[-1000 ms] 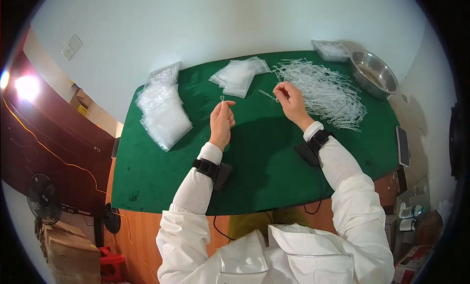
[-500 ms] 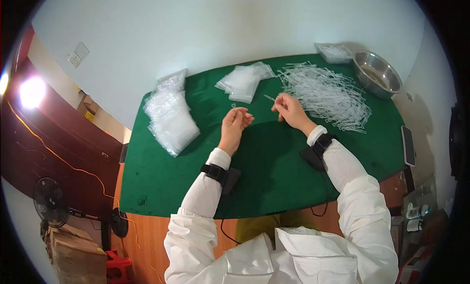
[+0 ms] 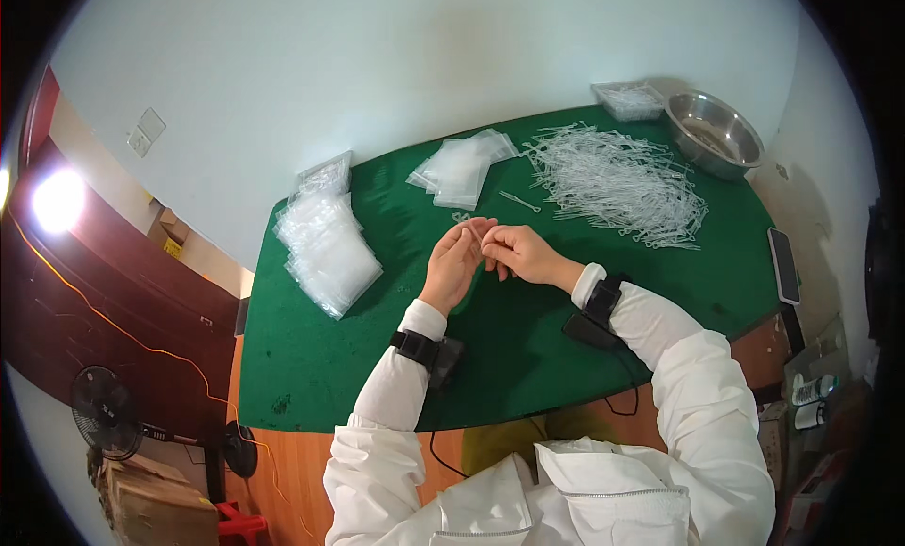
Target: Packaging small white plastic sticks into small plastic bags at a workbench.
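My left hand (image 3: 454, 265) is closed, and small clear plastic looped sticks (image 3: 460, 216) poke out beyond its fingertips. My right hand (image 3: 524, 254) meets it, thumb and fingers pinched at the left fingertips, where a pale stick shows between the two hands. Fingers hide most of what is held. Just beyond the hands, a single clear stick (image 3: 519, 201) lies on the green table (image 3: 509, 358). A wide heap of the same sticks (image 3: 613, 183) spreads to the right. Flat clear plastic bags (image 3: 459, 172) lie fanned out straight ahead.
Overlapping plastic bags (image 3: 330, 254) are stacked at the left. A clear tray of sticks (image 3: 630, 101) and a steel bowl (image 3: 714, 134) stand at the far right. A phone (image 3: 782, 266) lies at the right edge. A white wall (image 3: 452, 56) rises behind the table.
My right hand has moved left from beside the heap to my left hand, and the two now touch. The single stick beside it is now fully in sight. The view has shifted slightly.
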Motion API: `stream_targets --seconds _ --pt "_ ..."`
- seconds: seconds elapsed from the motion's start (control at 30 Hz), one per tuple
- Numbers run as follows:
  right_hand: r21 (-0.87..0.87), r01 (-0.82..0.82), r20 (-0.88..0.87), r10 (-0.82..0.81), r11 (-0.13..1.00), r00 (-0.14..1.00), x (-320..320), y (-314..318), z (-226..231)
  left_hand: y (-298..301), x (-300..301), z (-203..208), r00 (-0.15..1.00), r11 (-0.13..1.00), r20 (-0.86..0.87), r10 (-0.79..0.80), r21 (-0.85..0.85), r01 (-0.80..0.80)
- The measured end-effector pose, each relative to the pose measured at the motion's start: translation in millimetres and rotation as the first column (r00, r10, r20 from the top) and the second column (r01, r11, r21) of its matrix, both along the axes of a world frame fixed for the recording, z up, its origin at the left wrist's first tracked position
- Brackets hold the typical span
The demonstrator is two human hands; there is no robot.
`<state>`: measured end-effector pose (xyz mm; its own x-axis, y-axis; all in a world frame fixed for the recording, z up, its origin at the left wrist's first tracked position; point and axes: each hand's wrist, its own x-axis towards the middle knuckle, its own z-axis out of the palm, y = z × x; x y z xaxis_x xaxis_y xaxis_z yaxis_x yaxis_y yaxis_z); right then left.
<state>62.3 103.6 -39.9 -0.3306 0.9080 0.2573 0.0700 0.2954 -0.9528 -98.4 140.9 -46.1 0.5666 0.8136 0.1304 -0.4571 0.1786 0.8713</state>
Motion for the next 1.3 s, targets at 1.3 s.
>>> stream_targets --seconds 1.3 --pt "0.461 0.389 0.368 -0.571 0.798 0.734 29 21 -14 8 2 -12 0.95 0.946 -0.032 0.31 0.115 -0.304"
